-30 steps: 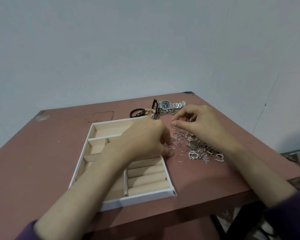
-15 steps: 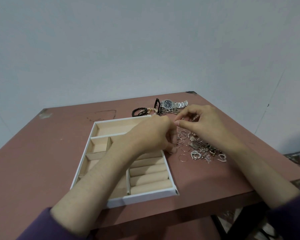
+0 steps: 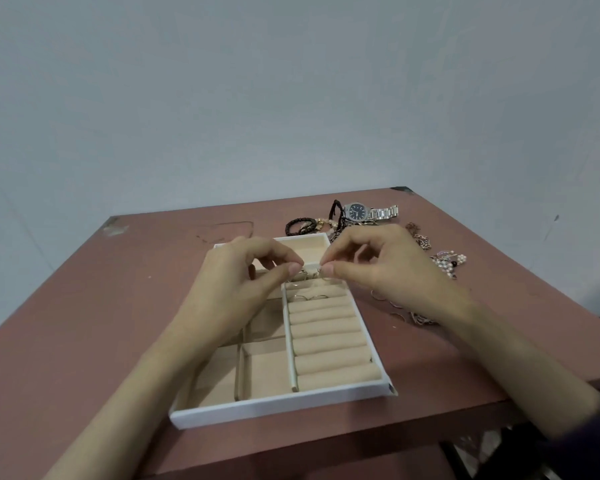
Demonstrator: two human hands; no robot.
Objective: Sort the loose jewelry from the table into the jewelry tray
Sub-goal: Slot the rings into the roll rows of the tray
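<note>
Both hands pinch small rings over the far end of the jewelry tray.

The left hand and right hand meet above the ring-roll section of the white jewelry tray, each grip narrow, thumb and forefinger closed on thin rings held between them. A few rings already sit in the top rolls. On the reddish worktop, loose jewelry lies right of the tray, with a watch and dark bracelets beyond its far edge.
</note>
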